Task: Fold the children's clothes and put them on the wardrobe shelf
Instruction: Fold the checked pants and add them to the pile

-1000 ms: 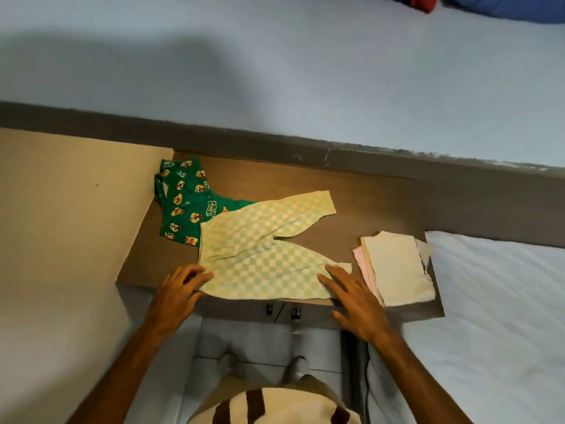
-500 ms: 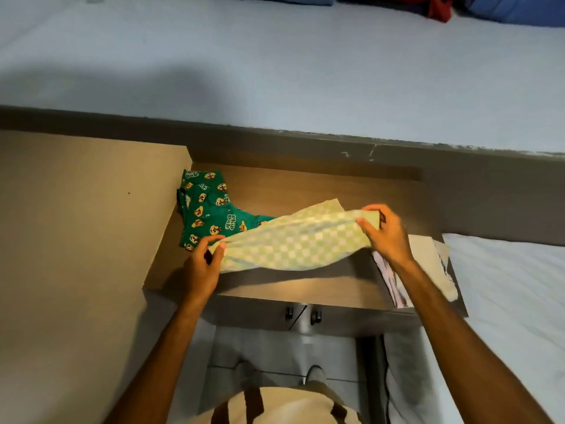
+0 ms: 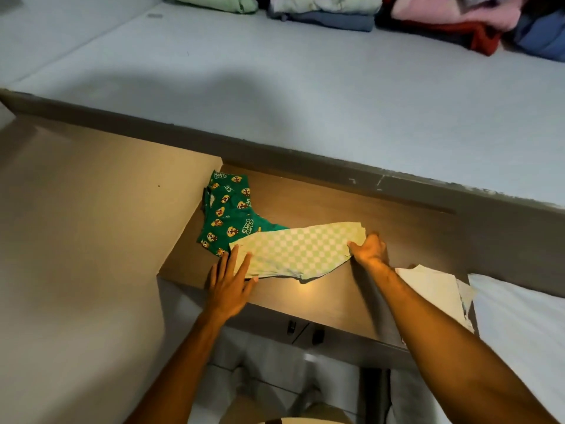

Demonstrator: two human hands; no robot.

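Note:
A pale green checkered child's garment (image 3: 298, 249) lies folded in half lengthwise on the brown wooden surface (image 3: 330, 298). My left hand (image 3: 229, 283) rests flat on its left end, fingers spread. My right hand (image 3: 368, 250) pinches its right end near the leg hems. Under its left part lies a dark green garment (image 3: 226, 212) printed with cartoon faces. A folded cream piece (image 3: 434, 289) sits at the right edge, partly hidden by my right forearm.
A beige panel (image 3: 91, 224) rises on the left. A wide pale shelf (image 3: 305, 87) spans the back, holding piles of folded clothes (image 3: 351, 10) at its far edge. A white mattress (image 3: 526, 325) is at the right. Drawer handles (image 3: 305, 330) show below the wooden top.
The checkered garment lay spread open, then both hands lifted its near edge and folded it over. It now lies flat and narrower, with my left hand pressing it and my right hand at its end.

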